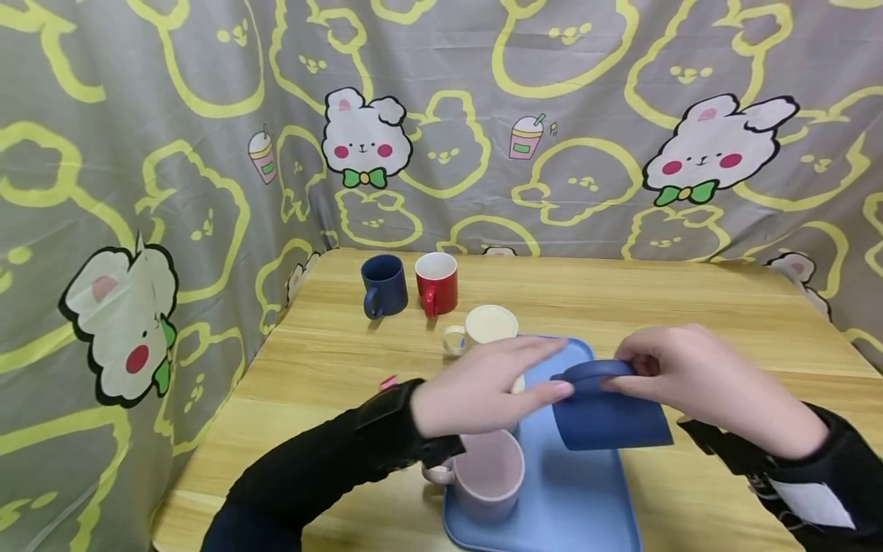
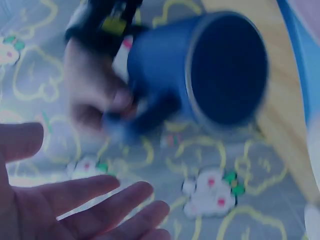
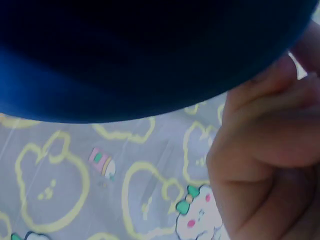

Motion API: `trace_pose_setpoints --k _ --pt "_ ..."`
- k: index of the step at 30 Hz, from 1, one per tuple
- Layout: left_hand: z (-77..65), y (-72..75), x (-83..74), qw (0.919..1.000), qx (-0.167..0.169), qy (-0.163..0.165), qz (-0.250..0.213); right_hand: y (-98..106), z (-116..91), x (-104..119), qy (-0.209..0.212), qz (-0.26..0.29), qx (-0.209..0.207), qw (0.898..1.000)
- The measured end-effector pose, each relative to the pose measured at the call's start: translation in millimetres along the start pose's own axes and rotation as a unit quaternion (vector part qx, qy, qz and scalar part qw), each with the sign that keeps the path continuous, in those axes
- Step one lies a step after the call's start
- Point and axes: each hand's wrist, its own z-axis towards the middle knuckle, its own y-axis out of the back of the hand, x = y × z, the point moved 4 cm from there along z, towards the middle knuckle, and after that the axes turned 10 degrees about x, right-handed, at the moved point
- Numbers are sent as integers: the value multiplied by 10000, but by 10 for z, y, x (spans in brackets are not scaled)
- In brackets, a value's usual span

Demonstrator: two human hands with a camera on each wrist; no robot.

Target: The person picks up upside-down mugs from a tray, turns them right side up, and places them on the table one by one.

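My right hand [image 1: 676, 364] grips a dark blue mug [image 1: 610, 422] by its handle, holding it tilted above the blue tray [image 1: 566, 502]. In the left wrist view the mug's dark mouth shows, and my right hand [image 2: 95, 90] is blurred at the handle. My left hand [image 1: 483, 387] hovers left of this mug, fingers extended and thumb tip close to it; whether they touch I cannot tell. Its fingers [image 2: 110, 215] are spread and hold nothing. Below the left wrist, a pale pink mug [image 1: 488, 475] stands on the tray. Another mug is mostly hidden under the left hand.
A second dark blue mug [image 1: 386, 287] and a red mug [image 1: 441, 287] stand at the back left of the wooden table [image 1: 310, 368]. A cream mug [image 1: 491, 326] stands by the tray's far left end. Patterned grey curtains [image 1: 441, 207] hang behind and to the left.
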Motion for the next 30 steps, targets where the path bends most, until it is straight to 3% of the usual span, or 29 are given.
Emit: trace_pose_setpoints --k 3,7,10,16,23,27,29,30 --pt "219 -45 -74 9997 116 -202 -78 -16 91 65 57 191 230 9995" --pt "402 -68 -43 9969 366 74 -688 -36 150 132 295 406 285 9983" --pt "481 -77 -5 9900 747 293 -1162 -51 178 166 575 522 280 9966" --pt "561 -106 57 9676 1492 336 -2009 -85 205 189 932 642 322 9931" --pt "552 -66 78 9299 1913 247 -3133 -101 197 214 1170 1015 -69 9879" --pt "559 -13 104 9100 1895 359 -3669 -36 146 154 1107 1341 -829 9813" --pt "567 3 136 8917 1821 535 -4110 20 61 45 693 1485 -1343 9773" --pt "571 10 157 8774 1763 645 -4415 41 1 -30 393 1552 -1598 9741"
